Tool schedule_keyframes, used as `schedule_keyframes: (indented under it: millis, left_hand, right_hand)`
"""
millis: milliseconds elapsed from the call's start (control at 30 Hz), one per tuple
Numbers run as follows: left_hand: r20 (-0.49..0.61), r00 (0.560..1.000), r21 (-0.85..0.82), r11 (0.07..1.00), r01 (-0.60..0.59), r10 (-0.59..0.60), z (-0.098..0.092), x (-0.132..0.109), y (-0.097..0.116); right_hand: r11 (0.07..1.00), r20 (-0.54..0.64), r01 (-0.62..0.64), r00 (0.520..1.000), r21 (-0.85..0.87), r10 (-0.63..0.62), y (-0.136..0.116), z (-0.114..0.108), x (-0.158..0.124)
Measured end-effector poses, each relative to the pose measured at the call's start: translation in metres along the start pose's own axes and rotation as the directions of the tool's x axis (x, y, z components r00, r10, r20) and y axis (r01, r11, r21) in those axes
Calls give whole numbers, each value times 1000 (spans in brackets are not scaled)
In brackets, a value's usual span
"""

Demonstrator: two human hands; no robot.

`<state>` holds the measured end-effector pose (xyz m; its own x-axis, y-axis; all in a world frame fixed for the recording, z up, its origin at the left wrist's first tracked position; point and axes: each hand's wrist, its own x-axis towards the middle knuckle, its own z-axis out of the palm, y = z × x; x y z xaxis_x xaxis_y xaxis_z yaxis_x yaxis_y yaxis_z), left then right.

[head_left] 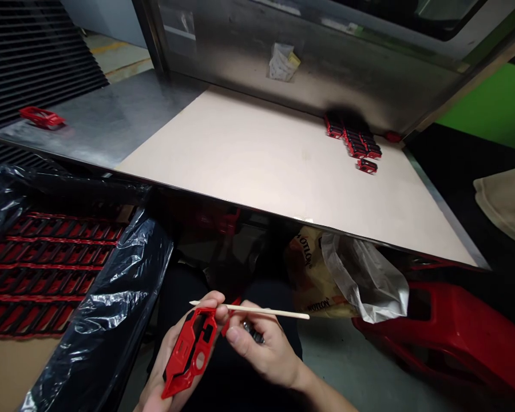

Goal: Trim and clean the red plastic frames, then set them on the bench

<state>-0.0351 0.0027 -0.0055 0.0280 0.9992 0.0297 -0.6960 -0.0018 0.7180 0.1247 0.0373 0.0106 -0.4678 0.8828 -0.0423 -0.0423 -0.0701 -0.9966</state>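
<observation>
Far left, rows of red-and-black moulded parts (47, 274) lie beside a crumpled black plastic sheet (107, 309). Moving right, the left hand (167, 366) is clasped around a flat red plastic part with cut-out openings (182, 355), holding it up close: that's the piece in play. The right hand (261, 349) pinches a thin pale wooden stick (274, 312) just above it, so this is close handwork, and the next move calls for a steady left grip while the stick's point finds the part. Further right, a cluster of red parts (354, 140) sits on the cream tabletop (261, 160), above a large red plastic shell (455, 337).
</observation>
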Motion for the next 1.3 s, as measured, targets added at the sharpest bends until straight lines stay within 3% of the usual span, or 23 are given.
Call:
schedule_keyframes:
  millis: [100, 300, 500, 733, 867, 967, 1033, 1167, 1300]
  left_hand:
    - [-50, 999, 121, 992, 19, -13, -7, -2, 0]
    - [-41, 998, 460, 885, 64, -51, -4, 4, 12]
    - [39, 990, 481, 871, 97, -132, 0, 8, 23]
    - [94, 961, 567, 807, 164, -261, -16, 4, 40]
    - [8, 960, 530, 815, 234, -282, -18, 2, 47]
    - [-18, 967, 545, 808, 224, -256, -15, 2, 49]
    - [-31, 967, 554, 801, 226, -251, -10, 1, 50]
    - [-174, 955, 545, 785, 296, -239, -4, -2, 49]
    - [-175, 976, 674, 707, 214, -128, -11, -5, 41]
  right_hand:
    - [994, -102, -43, 993, 103, 53, 4, -2, -1]
    - [946, -93, 1, 995, 325, 31, 12, -1, 1]
    - [862, -104, -26, 990, 506, 91, 20, 5, 7]
    - [868, -296, 79, 952, 490, 81, 20, 5, 11]
    - [880, -413, 153, 909, 450, 53, 18, -1, 11]
    - [884, -471, 210, 882, 418, 13, 16, -5, 10]
    - [888, -492, 233, 871, 397, -8, 14, -6, 9]
    - [901, -502, 237, 864, 364, -24, 12, -9, 7]
    - [926, -455, 187, 890, 329, -18, 17, -10, 5]
